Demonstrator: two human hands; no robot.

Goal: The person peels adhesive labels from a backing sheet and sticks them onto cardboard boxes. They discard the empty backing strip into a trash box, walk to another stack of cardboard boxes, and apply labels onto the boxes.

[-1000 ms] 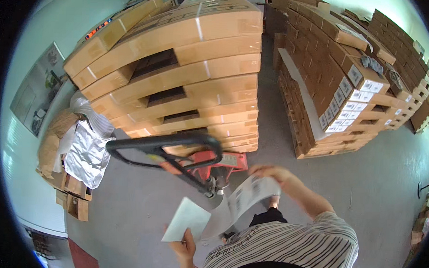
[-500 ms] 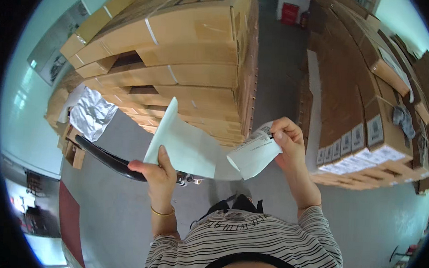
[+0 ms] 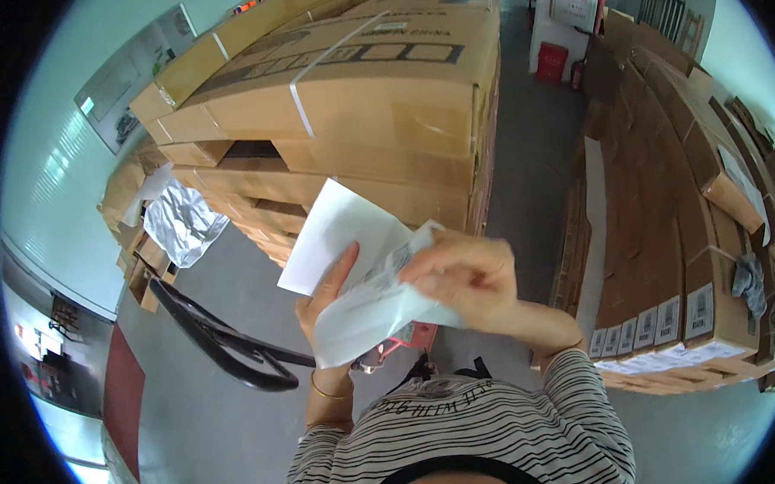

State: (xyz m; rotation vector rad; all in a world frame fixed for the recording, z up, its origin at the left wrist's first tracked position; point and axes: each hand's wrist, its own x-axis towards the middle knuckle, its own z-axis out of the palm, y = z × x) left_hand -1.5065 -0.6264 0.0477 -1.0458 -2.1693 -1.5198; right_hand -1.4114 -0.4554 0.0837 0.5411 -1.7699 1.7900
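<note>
I hold a white paper sheet (image 3: 340,231) in my left hand (image 3: 313,310), its thumb pressed on the sheet's face and the other fingers hidden behind the paper. A thin, slightly see-through printed label sheet (image 3: 363,314) hangs across the front of it and covers part of that hand. My right hand (image 3: 470,280) pinches this label sheet near its upper right edge, fingers curled and a little blurred. Whether the two sheets are still joined, I cannot tell. Both are held in front of my chest, above the floor.
Strapped cardboard boxes (image 3: 384,121) rise high just ahead. More cartons (image 3: 655,245) with labels stand at the right, a grey glove (image 3: 749,284) on them. A black looped handle (image 3: 219,334) is at my left, near silver foil (image 3: 185,224). Farther off stands a red bin (image 3: 550,62).
My right hand has swung left with the printed label sheet, from beside the white sheet to in front of it. The view has shifted, showing more of the boxes' top.
</note>
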